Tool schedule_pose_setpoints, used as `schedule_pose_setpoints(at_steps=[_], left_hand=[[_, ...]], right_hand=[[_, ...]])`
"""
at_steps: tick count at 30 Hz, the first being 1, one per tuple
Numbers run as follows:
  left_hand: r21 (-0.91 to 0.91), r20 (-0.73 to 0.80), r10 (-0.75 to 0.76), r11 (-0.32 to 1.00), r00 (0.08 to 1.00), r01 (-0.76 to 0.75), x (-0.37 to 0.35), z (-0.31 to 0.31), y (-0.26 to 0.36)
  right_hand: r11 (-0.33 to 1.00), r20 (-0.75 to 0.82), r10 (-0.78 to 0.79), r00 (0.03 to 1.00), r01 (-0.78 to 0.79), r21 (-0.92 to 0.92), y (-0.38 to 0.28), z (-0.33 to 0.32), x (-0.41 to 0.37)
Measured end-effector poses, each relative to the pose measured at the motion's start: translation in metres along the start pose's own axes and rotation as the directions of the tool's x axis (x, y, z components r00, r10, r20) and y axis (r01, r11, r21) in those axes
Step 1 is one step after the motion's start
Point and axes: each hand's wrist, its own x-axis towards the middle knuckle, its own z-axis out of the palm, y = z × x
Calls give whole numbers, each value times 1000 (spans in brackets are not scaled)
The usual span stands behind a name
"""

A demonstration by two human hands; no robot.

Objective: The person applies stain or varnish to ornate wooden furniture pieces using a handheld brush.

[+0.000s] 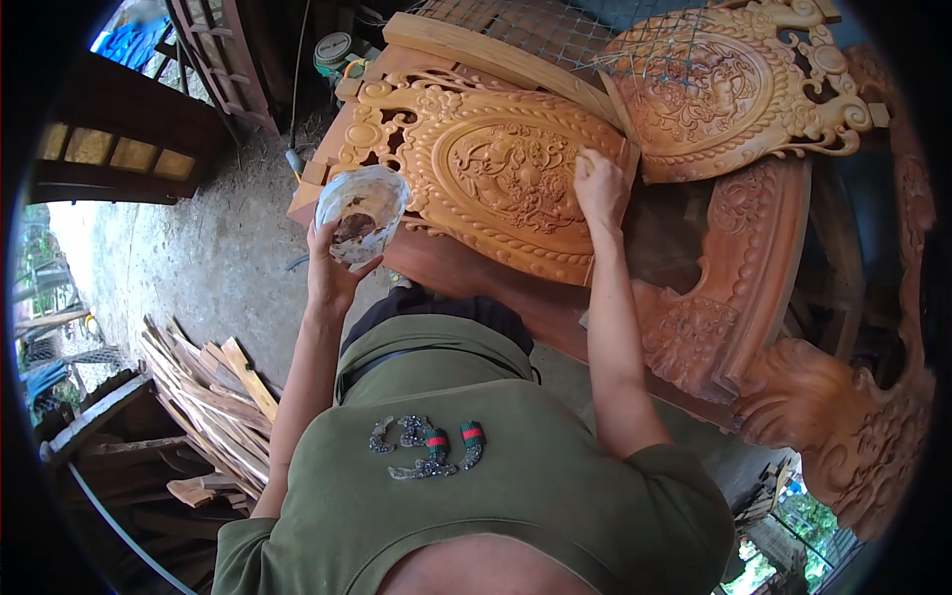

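My left hand grips a clear plastic tub with some brown stuff inside, held up at the near left corner of a carved wooden panel. The panel lies face up, with an oval relief of flowers in its middle and a scrolled, pierced end at left. At the right edge of that oval, my right hand is closed, its fingers pinched together against the wood. Whatever those fingers hold, if anything, is hidden.
A second carved panel lies at the upper right, partly under wire mesh. Beneath and to the right are large carved furniture parts. Wood strips are piled on the floor at left, and a round-topped container stands behind.
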Motion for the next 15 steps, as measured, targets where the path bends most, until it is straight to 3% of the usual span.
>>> schedule_pose_setpoints(at_steps=[2,5,7,9,13,14,15], left_hand=[[-14,109,0,1000,994,1,10,-3,-3],[-8,141,-1,1000,990,2,12,5,-2],[2,140,7,1000,990,-8,8,12,1],[10,133,12,1000,991,-13,6,11,2],[9,61,1,1000,998,-1,-3,17,6],[21,12,7,1000,1000,-7,-8,19,8],[20,8,5,1000,1000,-5,-5,14,6]], right_hand=[[996,-25,-36,999,38,77,-11,15,7],[967,86,-115,990,91,239,-23,29,13],[808,283,-105,954,-84,583,-38,20,14],[767,309,-109,945,-118,630,-32,25,15],[837,244,31,969,-159,523,-9,25,20],[957,31,-12,999,2,289,-2,23,22],[994,-164,-111,980,113,3,4,22,23]])
